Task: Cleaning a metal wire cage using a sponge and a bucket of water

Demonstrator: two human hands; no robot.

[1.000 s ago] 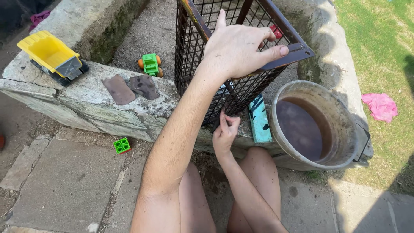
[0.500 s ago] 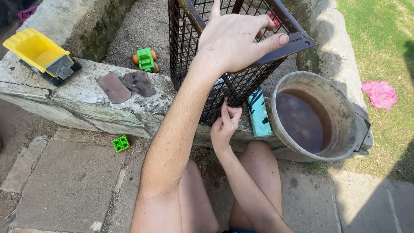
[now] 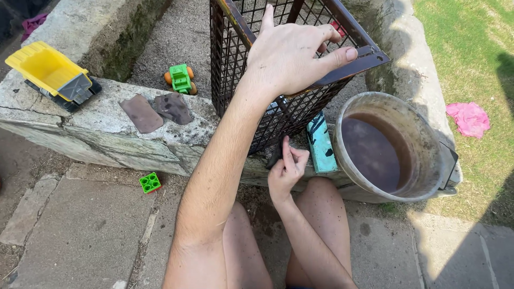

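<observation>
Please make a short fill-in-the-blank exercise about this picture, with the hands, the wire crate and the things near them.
1. The left hand grips the top rim of the wire ____.
2. The bucket holds ____ water.
3. The toy dump truck on the stone ledge has a ____ bed.
4. The small building block on the paving is ____.

Missing words: crate; brown; yellow; green

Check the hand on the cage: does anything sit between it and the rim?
Nothing visible. The left hand lies straight on the cage rim, fingers curled over the bar. The right hand is below, at the mesh.
</observation>
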